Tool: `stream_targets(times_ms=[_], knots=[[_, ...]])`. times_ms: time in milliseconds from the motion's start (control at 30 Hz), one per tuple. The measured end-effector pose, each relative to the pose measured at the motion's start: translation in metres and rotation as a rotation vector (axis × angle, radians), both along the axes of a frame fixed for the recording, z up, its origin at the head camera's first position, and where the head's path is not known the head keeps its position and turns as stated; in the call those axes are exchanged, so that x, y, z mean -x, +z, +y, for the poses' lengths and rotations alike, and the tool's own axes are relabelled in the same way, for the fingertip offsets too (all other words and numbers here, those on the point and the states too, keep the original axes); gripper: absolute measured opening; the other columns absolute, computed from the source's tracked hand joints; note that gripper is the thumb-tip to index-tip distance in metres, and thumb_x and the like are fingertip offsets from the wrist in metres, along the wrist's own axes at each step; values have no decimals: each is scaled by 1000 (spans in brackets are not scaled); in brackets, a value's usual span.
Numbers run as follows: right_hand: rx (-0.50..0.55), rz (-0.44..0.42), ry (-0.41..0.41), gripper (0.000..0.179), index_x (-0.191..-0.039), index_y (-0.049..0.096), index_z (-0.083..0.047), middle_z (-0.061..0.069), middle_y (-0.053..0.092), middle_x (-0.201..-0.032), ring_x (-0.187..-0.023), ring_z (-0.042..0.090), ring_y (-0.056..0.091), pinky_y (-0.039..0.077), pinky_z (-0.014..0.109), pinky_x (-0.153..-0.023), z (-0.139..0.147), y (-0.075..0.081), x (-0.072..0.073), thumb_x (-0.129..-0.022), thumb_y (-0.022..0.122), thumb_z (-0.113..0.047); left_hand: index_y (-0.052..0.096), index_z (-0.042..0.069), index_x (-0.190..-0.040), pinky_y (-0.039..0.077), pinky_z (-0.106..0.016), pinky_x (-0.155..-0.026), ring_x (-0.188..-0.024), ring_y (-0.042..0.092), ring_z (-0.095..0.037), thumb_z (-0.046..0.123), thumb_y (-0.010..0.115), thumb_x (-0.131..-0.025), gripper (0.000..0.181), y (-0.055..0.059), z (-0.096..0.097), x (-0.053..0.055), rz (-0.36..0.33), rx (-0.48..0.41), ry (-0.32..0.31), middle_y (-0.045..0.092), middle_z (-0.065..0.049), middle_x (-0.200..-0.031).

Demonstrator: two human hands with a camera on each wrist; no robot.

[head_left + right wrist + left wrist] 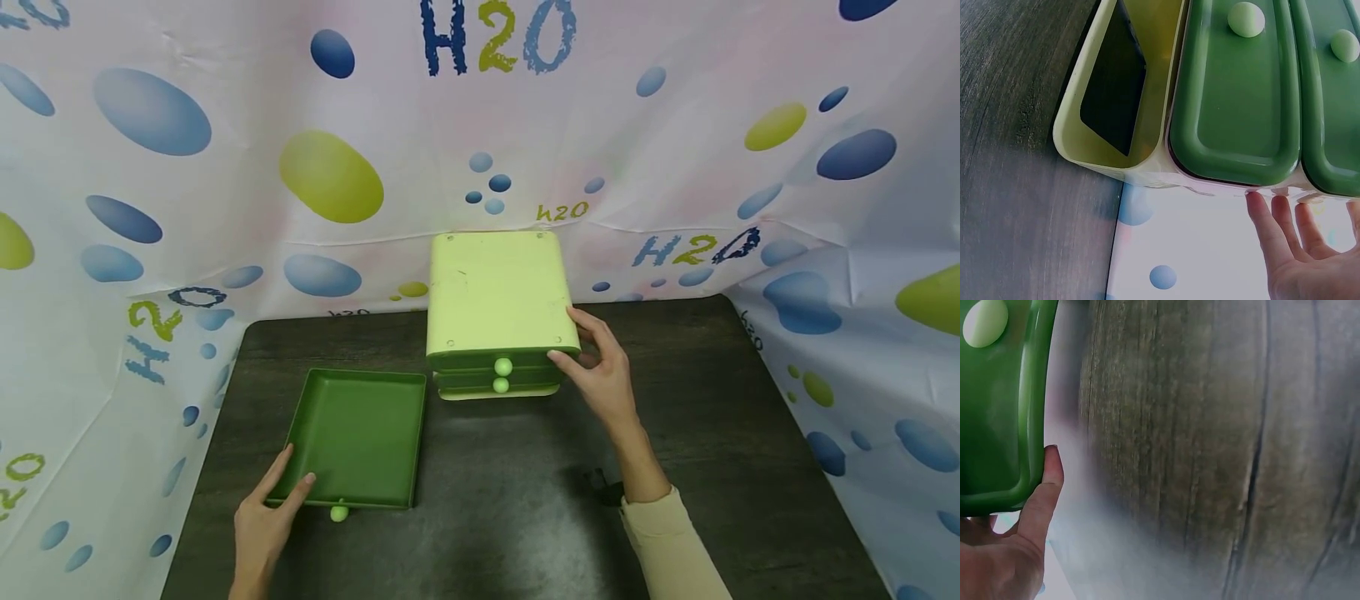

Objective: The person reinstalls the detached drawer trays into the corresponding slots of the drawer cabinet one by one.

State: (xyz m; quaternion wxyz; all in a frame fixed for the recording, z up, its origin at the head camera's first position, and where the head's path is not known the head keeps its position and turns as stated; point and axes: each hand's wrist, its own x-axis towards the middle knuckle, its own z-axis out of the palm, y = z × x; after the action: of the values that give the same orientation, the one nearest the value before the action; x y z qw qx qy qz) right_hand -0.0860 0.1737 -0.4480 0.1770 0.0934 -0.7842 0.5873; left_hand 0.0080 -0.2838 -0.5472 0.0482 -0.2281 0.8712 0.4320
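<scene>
A light yellow-green mini drawer cabinet [498,292] stands toward the back of the table. Two dark green drawers with round knobs sit in its upper slots, and the lowest slot [1129,81] gapes in the right wrist view. My right hand [600,375] touches the cabinet's right side with straight fingers [1266,225], thumb at the front top corner. To the left is a pulled-out green drawer [360,433], its pale knob [340,513] facing me. My left hand [262,517] grips this drawer's front left corner, thumb and fingers on either side of it.
The dark wood-grain table [480,517] carries both things. A white sheet [225,208] printed with blue and green spots and H2O lettering rises behind the table and along both sides. A black strap [606,492] shows at my right wrist.
</scene>
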Motion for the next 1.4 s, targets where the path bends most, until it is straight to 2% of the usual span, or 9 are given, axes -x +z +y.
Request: stream_targets(times_ms=[133,333,567,767,967,1167,1400], knots=[[4,0,9,61,-142,51,0,18,51,-141,-113,4,56,54,22,-79,1,0,0,-86,74,3,37,25,-155,31,-66,-106,-138,33,-50,50,68,-92,75,0,3,-3,0,-6,-4,33,-15,-157],[21,-2,20,61,-142,51,2,20,50,-141,-116,14,57,55,25,-80,2,1,1,-86,74,4,42,22,-153,34,-64,-105,-138,36,-47,45,71,-91,72,-2,9,-10,56,3,-18,37,-13,-156],[45,-7,41,62,-143,49,4,22,48,-141,-117,5,55,56,26,-82,2,-1,2,-86,73,7,37,20,-155,35,-64,-103,-136,36,-50,47,69,-92,76,-6,19,-25,32,-5,17,34,-18,-157],[55,5,40,62,-142,49,5,23,48,-141,-116,7,56,55,20,-81,2,-1,2,-85,73,8,41,21,-153,36,-64,-104,-135,38,-50,43,72,-91,73,-8,28,-34,68,-17,65,36,-17,-156],[63,-11,46,62,-143,49,4,22,49,-141,-117,11,56,56,24,-81,2,-2,2,-86,73,7,42,19,-152,39,-64,-101,-134,39,-51,40,72,-91,71,-10,31,-39,86,-29,72,37,-20,-155],[73,-7,50,62,-143,48,5,23,48,-141,-117,7,55,55,21,-81,2,-3,3,-86,73,8,41,19,-153,37,-64,-103,-135,37,-50,40,73,-91,73,-8,35,-43,83,-26,73,35,-20,-156],[63,-9,38,62,-143,49,4,22,49,-141,-117,6,55,57,30,-82,2,-3,3,-85,73,8,36,21,-155,35,-64,-105,-138,33,-51,44,72,-91,77,-5,40,-46,60,-40,47,29,-20,-159]])
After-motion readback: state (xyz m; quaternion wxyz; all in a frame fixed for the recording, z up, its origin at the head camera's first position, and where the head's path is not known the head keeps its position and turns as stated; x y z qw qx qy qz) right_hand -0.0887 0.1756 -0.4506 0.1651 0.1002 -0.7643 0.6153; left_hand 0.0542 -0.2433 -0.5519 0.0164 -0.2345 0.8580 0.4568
